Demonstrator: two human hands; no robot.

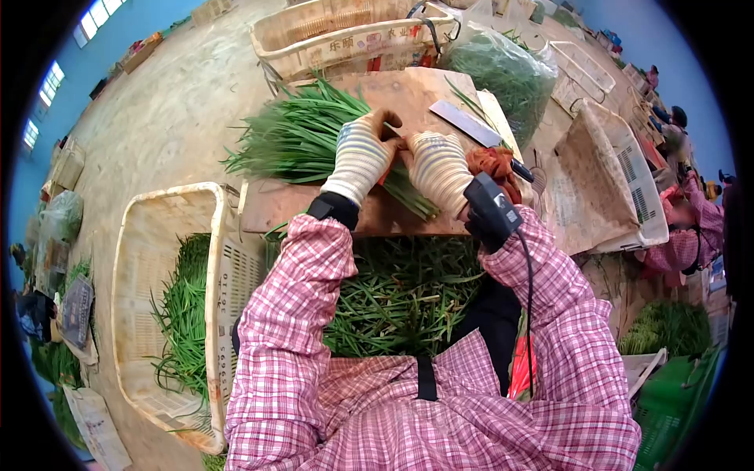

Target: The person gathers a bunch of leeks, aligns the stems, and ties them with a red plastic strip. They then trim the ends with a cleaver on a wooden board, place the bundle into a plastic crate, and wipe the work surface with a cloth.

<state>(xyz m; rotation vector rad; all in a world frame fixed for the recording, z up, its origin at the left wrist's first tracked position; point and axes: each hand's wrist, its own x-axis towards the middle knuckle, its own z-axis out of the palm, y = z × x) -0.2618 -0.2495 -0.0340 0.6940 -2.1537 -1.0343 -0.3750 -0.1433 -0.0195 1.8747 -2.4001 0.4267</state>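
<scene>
A bundle of long green chives point(294, 133) lies across a wooden board, its leaves fanning to the left and its stalk ends pointing down to the right. My left hand point(364, 155), in a striped white work glove, rests over the bundle with fingers curled. Close beside it, my gloved right hand point(437, 166) has its fingers pinched together. A thin orange-red strip point(382, 180) shows at the bundle between my hands, and the fingertips of both meet around it. A wide-bladed knife point(466, 122) and a crumpled orange-red heap of strips point(495, 163) lie right of my right hand.
The wooden board point(314, 206) spans in front of me. Loose green trimmings point(400, 302) lie below it. A white crate point(126, 314) of chives stands left, another crate point(345, 43) behind, and a clear bag of greens point(503, 78) at back right. Other people work far right.
</scene>
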